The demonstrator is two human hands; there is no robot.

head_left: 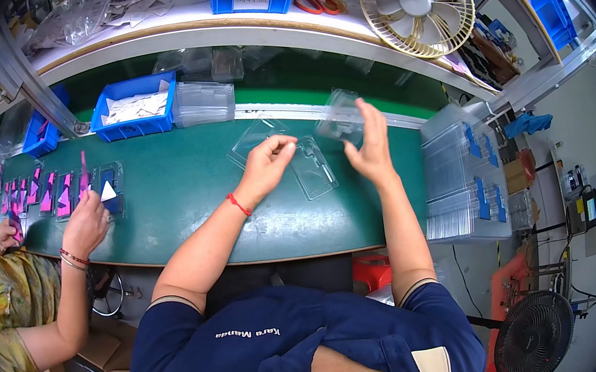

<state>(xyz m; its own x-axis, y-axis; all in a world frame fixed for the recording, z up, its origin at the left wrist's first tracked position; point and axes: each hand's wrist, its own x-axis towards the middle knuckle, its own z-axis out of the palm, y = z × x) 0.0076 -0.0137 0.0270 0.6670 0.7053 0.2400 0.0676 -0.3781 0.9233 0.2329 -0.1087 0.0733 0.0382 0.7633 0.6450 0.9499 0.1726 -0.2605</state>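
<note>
My left hand [268, 166] is closed, thumb and fingertips pressed together. Its tips meet the upper corner of a clear plastic tray [318, 176] lying on the green tabletop; whether they grip it or something small, I cannot make out. Another clear tray [251, 135] lies flat behind that hand. Between the thumb and straight fingers of my right hand [373, 143] is a smeared clear plastic tray [338, 116], tilted above the table's far side.
Stacked clear trays [455, 189] stand at the right. Behind are a blue bin [134, 109] of white pieces and more trays [204, 102]. At left, a co-worker's hand [87, 225] holds a pink piece by a row of pink-filled trays [64, 192]. A fan [415, 2] sits on the shelf.
</note>
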